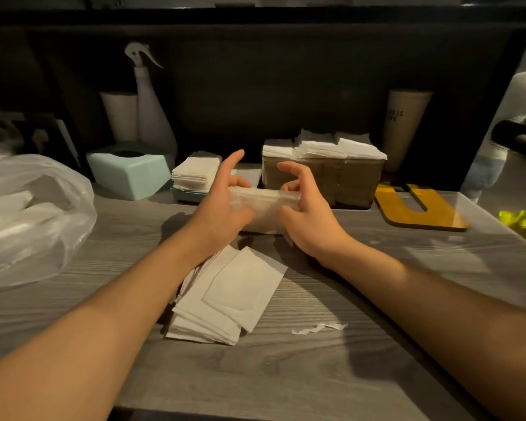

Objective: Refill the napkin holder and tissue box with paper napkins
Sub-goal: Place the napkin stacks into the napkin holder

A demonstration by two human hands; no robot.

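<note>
At the far left a clear plastic bag [28,214] lies on the table [286,375], with what look like more napkin packs inside. Behind it and to the right, the pale green tissue box [128,174] stands at the back edge; its top slot looks dark, with no paper showing, so it seems still to need filling. Just beside it a stack of napkins [195,171] rests on a small tray, neat and fairly tall.

In the middle, the left hand [219,208] and the right hand [307,217] grasp a wrapped pack [261,208] of napkins between them, one at each end, thumbs and curled fingers round it, forefingers lifted. The pack is held just above the table, in front of the tray and the holder; the clear wrap appears still on, so opening it is probably the step in hand. Under the forearms a loose pile [225,299] of napkins lies fanned on the table, and a torn scrap [316,328] of paper sits to its right.

Further right, the brown holder [322,180] is heaped over its rim with napkins, so that part looks done or close to it. What is left, by my reading, is the tissue box and the loose pile.
</note>
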